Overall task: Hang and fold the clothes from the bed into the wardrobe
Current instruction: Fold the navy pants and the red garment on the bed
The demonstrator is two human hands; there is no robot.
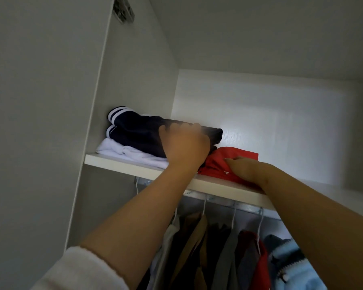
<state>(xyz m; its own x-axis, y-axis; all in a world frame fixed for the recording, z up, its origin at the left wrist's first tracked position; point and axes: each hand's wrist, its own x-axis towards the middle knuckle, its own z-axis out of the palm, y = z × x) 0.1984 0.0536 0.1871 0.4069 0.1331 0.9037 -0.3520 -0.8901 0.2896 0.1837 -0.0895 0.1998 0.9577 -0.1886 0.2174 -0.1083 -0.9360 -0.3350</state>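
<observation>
Up top left I've got a metal hinge (123, 10) fixed to the wardrobe (134, 80) wall. Under the shelf (122, 163), a silvery rail (243, 207) runs across, white hanger hooks (204, 205) looped over it.

White wardrobe shelf (134, 166) above me, front edge running left to right. Folded white garment (126, 152) lies at its left end, close to side wall (134, 80), navy white-striped garment (134, 132) stacked on top. Folded red garment (235, 156) lies just beside pile, on right, near front edge.
</observation>
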